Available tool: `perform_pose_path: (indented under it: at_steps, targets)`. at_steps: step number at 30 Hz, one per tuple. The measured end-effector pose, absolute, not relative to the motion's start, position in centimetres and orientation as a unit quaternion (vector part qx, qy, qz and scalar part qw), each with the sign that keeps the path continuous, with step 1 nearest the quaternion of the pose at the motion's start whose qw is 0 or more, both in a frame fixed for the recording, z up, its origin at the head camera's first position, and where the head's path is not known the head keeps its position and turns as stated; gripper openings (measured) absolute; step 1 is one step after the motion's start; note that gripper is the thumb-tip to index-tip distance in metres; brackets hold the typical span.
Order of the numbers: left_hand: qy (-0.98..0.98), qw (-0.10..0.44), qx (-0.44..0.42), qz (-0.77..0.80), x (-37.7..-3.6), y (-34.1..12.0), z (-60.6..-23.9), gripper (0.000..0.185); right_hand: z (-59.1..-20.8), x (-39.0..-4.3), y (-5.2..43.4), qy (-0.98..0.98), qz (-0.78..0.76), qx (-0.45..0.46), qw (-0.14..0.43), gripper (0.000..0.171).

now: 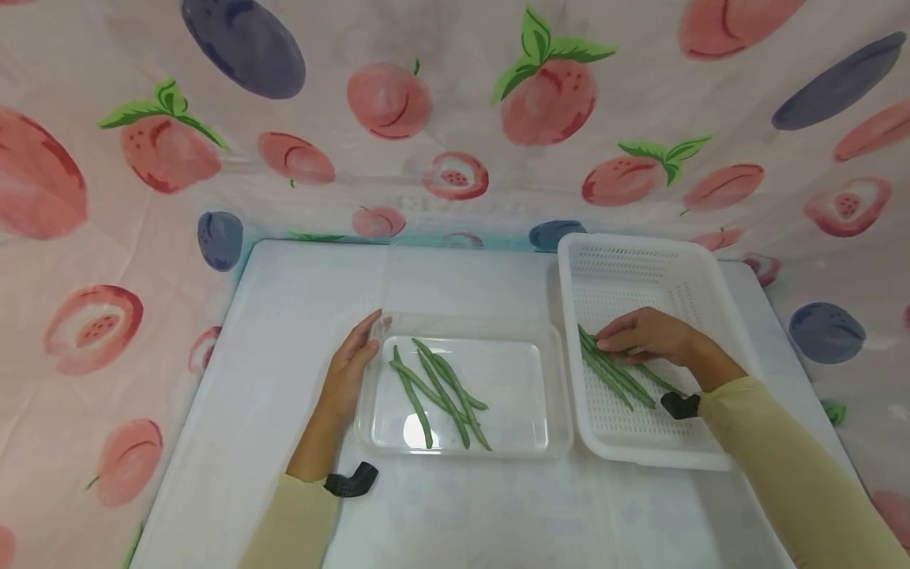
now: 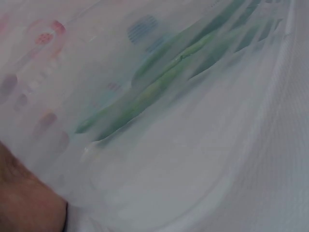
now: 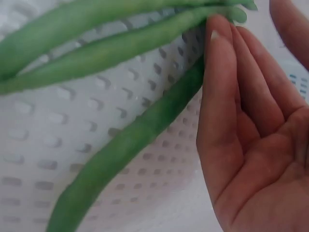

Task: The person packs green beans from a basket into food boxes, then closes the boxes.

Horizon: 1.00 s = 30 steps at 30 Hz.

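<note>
A clear plastic tray (image 1: 370,431) in the middle of the table holds several green beans (image 1: 441,391). My left hand (image 1: 353,359) rests flat against the tray's left rim, fingers straight. Through the tray wall the left wrist view shows the beans (image 2: 159,87) blurred. To the right stands a white perforated basket (image 1: 640,269) with several more green beans (image 1: 614,378). My right hand (image 1: 643,336) lies over those beans, its fingers straight, the fingertips (image 3: 219,43) touching one bean (image 3: 130,140) on the basket floor (image 3: 48,145).
The table (image 1: 284,300) is covered in white. A fruit-printed cloth (image 1: 455,118) hangs as a wall behind and along both sides. Both forearms wear pale yellow sleeves with black wrist mounts.
</note>
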<state>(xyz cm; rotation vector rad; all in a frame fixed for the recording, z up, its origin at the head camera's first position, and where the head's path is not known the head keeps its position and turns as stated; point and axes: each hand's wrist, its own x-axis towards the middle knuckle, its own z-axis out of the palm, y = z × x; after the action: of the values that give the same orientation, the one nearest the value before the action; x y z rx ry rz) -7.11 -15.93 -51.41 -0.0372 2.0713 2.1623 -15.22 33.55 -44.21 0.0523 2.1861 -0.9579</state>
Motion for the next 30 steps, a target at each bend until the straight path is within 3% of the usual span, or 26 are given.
perform_pose_path:
  at_steps: [8, 18, 30]
  targets:
    - [0.691, 0.070, -0.009, 0.720, -7.1, -16.0, -51.4, 0.053, -44.7, -15.5, 32.7, 0.871, -0.340, 0.031, 0.354, 0.056]
    - [0.688, 0.071, -0.007, 0.722, -7.1, -16.0, -51.5, 0.053, -44.9, -15.2, 31.6, 0.875, -0.321, -0.015, 0.362, 0.035]
    - [0.693, 0.074, -0.014, 0.717, -7.1, -15.9, -51.5, 0.051, -44.6, -15.4, 32.8, 0.832, -0.375, -0.003, 0.410, 0.037]
